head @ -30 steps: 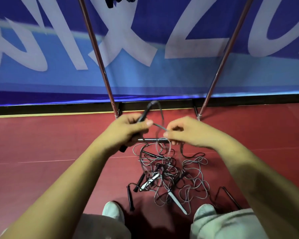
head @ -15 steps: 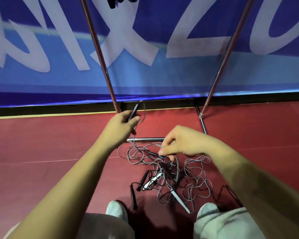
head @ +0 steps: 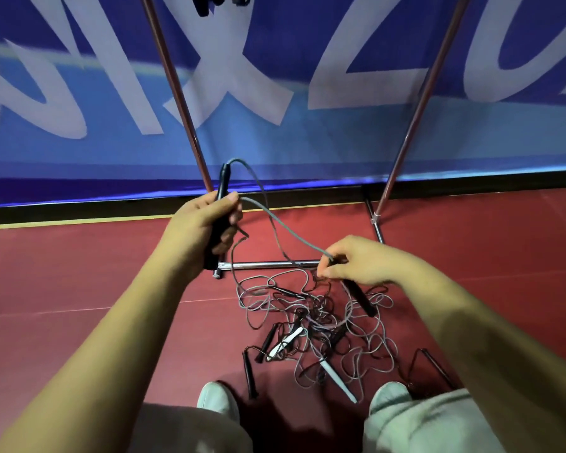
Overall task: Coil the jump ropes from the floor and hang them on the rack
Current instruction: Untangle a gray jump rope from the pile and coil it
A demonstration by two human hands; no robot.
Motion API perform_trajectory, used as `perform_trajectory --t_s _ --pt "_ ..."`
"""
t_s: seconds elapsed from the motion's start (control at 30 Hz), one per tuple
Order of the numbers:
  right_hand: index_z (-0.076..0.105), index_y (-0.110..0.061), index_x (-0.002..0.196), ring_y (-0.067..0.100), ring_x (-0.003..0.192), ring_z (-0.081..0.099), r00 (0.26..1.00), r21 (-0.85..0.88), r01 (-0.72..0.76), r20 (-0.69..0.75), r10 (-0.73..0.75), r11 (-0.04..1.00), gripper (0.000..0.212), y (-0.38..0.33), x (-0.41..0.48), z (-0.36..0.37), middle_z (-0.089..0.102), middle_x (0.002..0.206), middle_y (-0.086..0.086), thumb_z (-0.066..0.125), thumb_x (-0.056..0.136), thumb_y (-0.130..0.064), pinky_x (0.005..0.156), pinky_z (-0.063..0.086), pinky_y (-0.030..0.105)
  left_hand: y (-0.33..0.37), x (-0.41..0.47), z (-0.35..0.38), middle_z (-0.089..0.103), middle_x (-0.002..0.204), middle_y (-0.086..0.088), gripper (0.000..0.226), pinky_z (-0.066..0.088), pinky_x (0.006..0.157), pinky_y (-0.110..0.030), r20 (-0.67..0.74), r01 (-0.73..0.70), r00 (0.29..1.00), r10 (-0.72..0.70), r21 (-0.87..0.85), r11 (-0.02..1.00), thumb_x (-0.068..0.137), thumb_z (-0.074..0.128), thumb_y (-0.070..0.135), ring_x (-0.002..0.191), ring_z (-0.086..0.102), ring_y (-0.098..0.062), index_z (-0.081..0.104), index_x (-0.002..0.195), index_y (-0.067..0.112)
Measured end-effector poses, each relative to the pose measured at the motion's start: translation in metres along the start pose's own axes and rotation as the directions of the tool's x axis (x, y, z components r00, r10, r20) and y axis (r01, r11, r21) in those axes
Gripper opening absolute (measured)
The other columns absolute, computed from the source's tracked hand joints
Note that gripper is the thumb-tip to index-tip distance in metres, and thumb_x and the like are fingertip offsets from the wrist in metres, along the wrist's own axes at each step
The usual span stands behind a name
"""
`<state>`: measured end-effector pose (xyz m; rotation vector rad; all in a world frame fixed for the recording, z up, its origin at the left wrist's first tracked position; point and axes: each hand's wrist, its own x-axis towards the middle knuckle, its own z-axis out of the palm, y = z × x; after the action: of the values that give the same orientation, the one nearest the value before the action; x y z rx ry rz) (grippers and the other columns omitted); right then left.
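Note:
A tangle of grey jump ropes with black and white handles lies on the red floor between my shoes. My left hand grips a black handle upright, its grey cord arching down to my right hand. That hand pinches the cord, and a second black handle hangs below its fingers. The rack stands just behind, two slanted reddish poles and a chrome foot bar. Dark handles hang at the top edge, mostly cut off.
A blue banner with large white lettering fills the wall behind the rack. My two light shoes and grey trouser legs sit at the bottom. A loose black handle lies by the left shoe, and another rope trails to the right.
My left hand has stayed up near the rack's left pole with the handle. My right hand has moved right and down along the cord, away from the left hand.

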<state>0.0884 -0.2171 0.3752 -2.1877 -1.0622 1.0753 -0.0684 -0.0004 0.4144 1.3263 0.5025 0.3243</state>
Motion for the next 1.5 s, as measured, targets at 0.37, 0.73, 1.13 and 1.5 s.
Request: perform_trajectory --t_s 0.37,0.73,1.13,1.5 --pt "0.052 -0.007 0.095 0.019 0.078 0.072 0.969 0.728 0.148 -0.243 0.051 0.669 0.021 -0.043 -0.009 -0.004 0.069 0.095 0.021 0.071 0.086 -0.008 0.053 0.057 0.031 -0.029 -0.008 0.035 0.070 0.092 -0.024 0.029 0.059 0.076 -0.044 0.106 0.363 0.925 -0.364 0.035 0.931 0.105 0.043 0.021 0.080 0.071 -0.033 0.057 0.116 -0.001" --pt "0.065 -0.007 0.082 0.002 0.059 0.049 0.856 0.277 0.179 -0.517 -0.011 0.944 0.042 -0.028 -0.001 -0.007 0.060 0.071 -0.010 0.090 0.061 -0.033 0.061 0.040 0.019 -0.037 -0.023 0.049 0.054 0.074 -0.015 0.026 0.052 0.068 -0.040 0.536 0.581 0.727 -0.429 -0.147 0.801 0.098 0.042 0.026 0.070 0.058 -0.030 0.055 0.108 0.005" --pt "0.075 -0.017 0.080 0.007 0.065 0.056 0.926 0.216 0.283 -0.316 -0.207 0.934 0.008 -0.030 -0.006 -0.016 0.070 0.073 0.012 0.079 0.081 -0.024 0.065 0.043 0.027 -0.033 -0.019 0.038 0.054 0.077 -0.010 0.043 0.038 0.055 -0.030 0.581 0.365 0.728 -0.364 0.121 0.923 0.095 0.050 0.030 0.058 0.049 -0.022 0.051 0.123 -0.003" --pt "0.067 -0.002 0.079 0.002 0.043 0.043 0.853 0.269 0.375 -0.475 -0.216 0.887 0.020 -0.028 -0.013 -0.027 0.050 0.045 -0.011 0.080 0.079 -0.017 0.049 0.033 0.013 -0.042 -0.021 0.045 0.047 0.064 -0.008 0.014 0.013 0.042 -0.026 0.483 0.359 0.797 -0.364 0.107 0.927 0.087 0.062 0.023 0.042 0.035 -0.013 0.058 0.098 0.015"
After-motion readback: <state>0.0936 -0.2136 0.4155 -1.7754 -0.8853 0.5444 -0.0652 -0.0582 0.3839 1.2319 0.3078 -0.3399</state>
